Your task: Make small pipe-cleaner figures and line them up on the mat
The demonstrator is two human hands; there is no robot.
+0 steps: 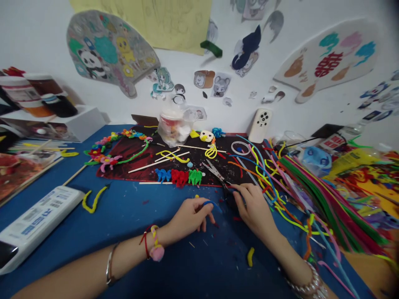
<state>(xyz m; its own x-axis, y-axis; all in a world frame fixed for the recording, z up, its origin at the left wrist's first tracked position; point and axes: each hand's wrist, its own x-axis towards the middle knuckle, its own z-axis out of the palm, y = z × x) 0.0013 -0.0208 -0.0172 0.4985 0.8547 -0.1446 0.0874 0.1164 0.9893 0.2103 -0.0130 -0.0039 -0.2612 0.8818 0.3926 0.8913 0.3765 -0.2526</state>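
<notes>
My left hand [195, 211] is closed, pinching a short blue pipe cleaner [215, 205] between thumb and fingers above the blue table. At the scissors [215, 171], my right hand [251, 207] curls its fingers around the dark handles; the blades point away to the left and stand slightly apart. Part of the handles is hidden by the fingers. Just beyond my hands, three pipe-cleaner pieces sit in a row: a blue one [163, 175], a red one [180, 177] and a green one [195, 177]. A small yellow piece [250, 257] lies nearer me.
Many coloured pipe cleaners [330, 199] spread along the right side. A white phone [260, 126] leans on the wall. Behind the row are wooden sticks [158, 162] and a bagged tub [174, 124]. A flower garland [107, 160] and white box [37, 224] lie left.
</notes>
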